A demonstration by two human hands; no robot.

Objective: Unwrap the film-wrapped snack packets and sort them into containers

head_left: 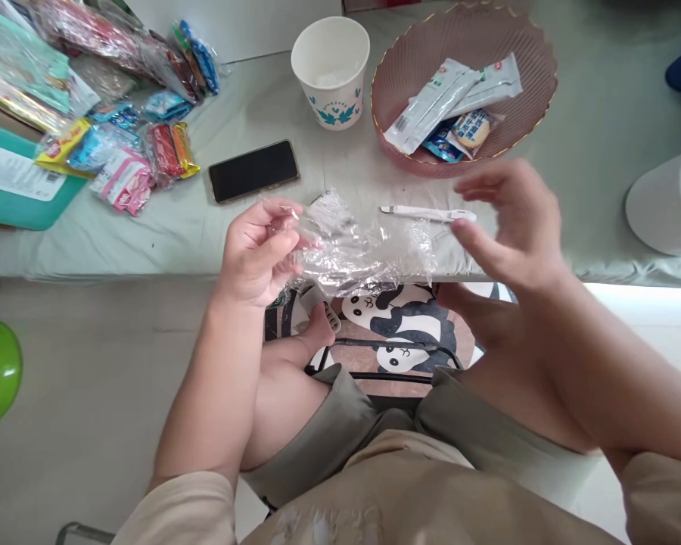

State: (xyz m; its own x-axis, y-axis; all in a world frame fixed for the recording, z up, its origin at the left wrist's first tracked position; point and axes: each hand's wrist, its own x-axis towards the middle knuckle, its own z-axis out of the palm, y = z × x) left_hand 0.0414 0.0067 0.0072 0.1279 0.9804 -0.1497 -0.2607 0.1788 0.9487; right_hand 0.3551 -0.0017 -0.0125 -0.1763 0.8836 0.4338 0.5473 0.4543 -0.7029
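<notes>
My left hand (261, 253) pinches the edge of a crumpled clear plastic bag (368, 253), which spreads out to the right along the table's front edge. Just behind the bag lies a slim white utility knife (417, 213). My right hand (519, 223) is above the table at the knife's right end, thumb and fingers apart, holding nothing. The thumb tip overlaps the knife's end in view; whether they touch I cannot tell. A pink ribbed bowl (394, 64) with a gold rim stands behind, containing several white sachets (431, 106) and a wrapped biscuit (474, 130).
A paper cup (332, 72) and a black phone (254, 171) are behind my left hand. Packaged snacks (122, 178) and a teal box (71, 200) crowd the left side. At right stands a white container (661, 200). Below the edge is a panda-print surface (408, 325).
</notes>
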